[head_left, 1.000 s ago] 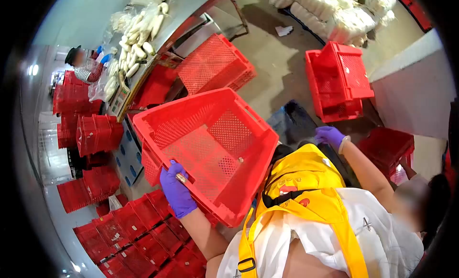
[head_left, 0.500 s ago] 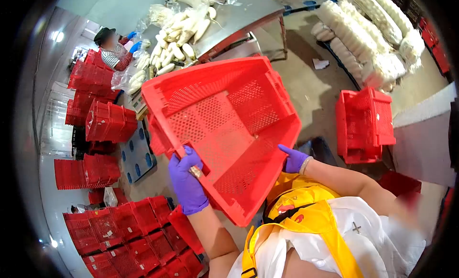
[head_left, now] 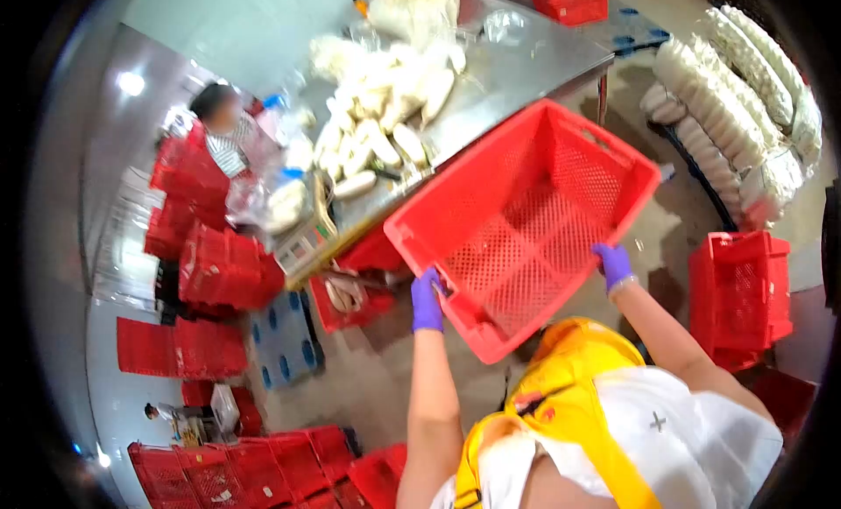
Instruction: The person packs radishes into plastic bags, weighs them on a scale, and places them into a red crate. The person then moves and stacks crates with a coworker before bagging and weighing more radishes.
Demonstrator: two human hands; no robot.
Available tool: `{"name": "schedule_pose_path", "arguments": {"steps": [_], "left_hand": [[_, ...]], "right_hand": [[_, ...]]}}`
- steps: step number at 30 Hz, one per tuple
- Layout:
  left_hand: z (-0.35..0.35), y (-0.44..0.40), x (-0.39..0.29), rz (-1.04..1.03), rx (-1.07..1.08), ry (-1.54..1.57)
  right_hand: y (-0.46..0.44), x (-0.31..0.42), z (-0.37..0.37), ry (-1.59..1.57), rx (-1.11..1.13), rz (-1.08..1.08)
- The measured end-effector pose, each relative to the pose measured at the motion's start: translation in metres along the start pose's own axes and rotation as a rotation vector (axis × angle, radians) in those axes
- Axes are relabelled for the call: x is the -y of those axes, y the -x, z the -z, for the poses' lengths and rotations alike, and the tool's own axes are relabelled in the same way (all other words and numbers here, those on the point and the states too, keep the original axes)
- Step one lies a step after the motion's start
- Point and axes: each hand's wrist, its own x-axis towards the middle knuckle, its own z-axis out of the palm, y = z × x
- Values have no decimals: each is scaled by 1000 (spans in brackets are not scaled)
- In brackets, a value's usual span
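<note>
A red plastic crate (head_left: 526, 237) with perforated walls hangs tilted in front of me, its inside facing up with nothing in it. My left hand (head_left: 427, 302), in a purple glove, is closed round the rim near a handle opening. On the other side my right hand (head_left: 613, 264), also gloved in purple, grips the edge, its fingers partly hidden behind the wall. Just past the crate stands a metal table (head_left: 517, 71) bearing a heap of white radishes (head_left: 377, 141). The crate's far corner overlaps the table edge in view.
A co-worker (head_left: 226, 145) with blue gloves stands at the table's left end, near a scale (head_left: 307, 246). Stacked red crates (head_left: 228, 268) line the left. At right lie bagged radishes (head_left: 710, 97) and another red crate stack (head_left: 740, 299). A blue pallet (head_left: 285, 342) lies left.
Both my hands have carried the crate away from my body and to the right, closer to the table. My right hand now grips the edge, where its index finger was extended before.
</note>
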Motion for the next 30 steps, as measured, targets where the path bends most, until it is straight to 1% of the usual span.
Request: {"name": "schedule_pose_path", "arguments": {"steps": [1, 2, 3, 5, 6, 7, 8, 9, 10, 11, 12, 13, 14, 15, 16, 17, 18, 19, 20, 21, 22, 23, 24, 25, 26, 27, 28, 29, 30], "left_hand": [[14, -4, 3, -87, 9, -60], [26, -17, 13, 27, -44, -101], [39, -39, 21, 123, -88, -144], [70, -66, 41, 139, 31, -236], [70, -60, 40, 76, 32, -216], [58, -61, 28, 6, 38, -185], [53, -69, 13, 34, 54, -145], [51, -80, 3, 11, 112, -88], [63, -100, 2, 56, 133, -167], [79, -126, 11, 69, 176, -271], [74, -131, -3, 0, 237, -164], [75, -141, -14, -38, 256, -189], [86, -163, -14, 97, 327, -271], [97, -179, -22, 137, 409, -380], [107, -190, -29, 20, 472, -458], [114, -188, -52, -33, 530, -506], [131, -194, -48, -65, 500, -521], [156, -199, -49, -92, 469, -542], [187, -199, -59, -37, 503, -513], [215, -197, -72, 11, 537, -476], [252, -189, -91, 104, 551, -264], [290, -187, -98, 127, 536, -287], [329, -185, -105, 152, 526, -313], [370, -180, -118, 208, 432, -324], [408, -173, -129, 264, 340, -337], [451, -170, -127, 276, 174, -278], [494, -170, -123, 292, 5, -220], [534, -171, -128, 255, -94, -192], [568, -171, -133, 225, -196, -164]], "right_hand": [[-12, -6, -14, 34, -20, -6], [-15, -24, -30, 20, -97, 276], [-32, -27, -38, 34, -84, 311], [-44, -57, -29, 417, -37, -202], [-36, -69, -31, 290, -64, -107], [-35, -75, -33, 319, -65, -123], [-40, -77, -39, 345, -84, -161], [-41, -78, -47, 375, -96, -199], [-44, -78, -54, 411, -78, -203], [-46, -76, -60, 379, -107, -238], [-45, -80, -70, 342, -139, -275], [-34, -68, -88, 275, -100, -245], [-47, -81, -87, 215, -220, -276], [-46, -85, -85, 130, -193, -250], [-40, -81, -90, 46, -242, -269], [-79, -113, -35, 18, -145, -194], [-84, -111, -17, 256, -166, -36], [-44, -91, -61, 336, -320, 192], [-42, -85, -66, 488, -571, 309], [-46, -80, -61, 404, -464, 485], [-5, -50, -134, 349, -407, 538], [18, -31, -203, 362, -396, 549], [36, -19, -264, 428, -397, 623], [53, -12, -322, 489, -404, 692], [67, -2, -376, 525, -301, 718], [74, 2, -425, 563, -199, 742], [71, 1, -462, 672, -114, 800], [69, -1, -493, 785, -24, 853], [80, -3, -535, 732, 123, 871]]}}
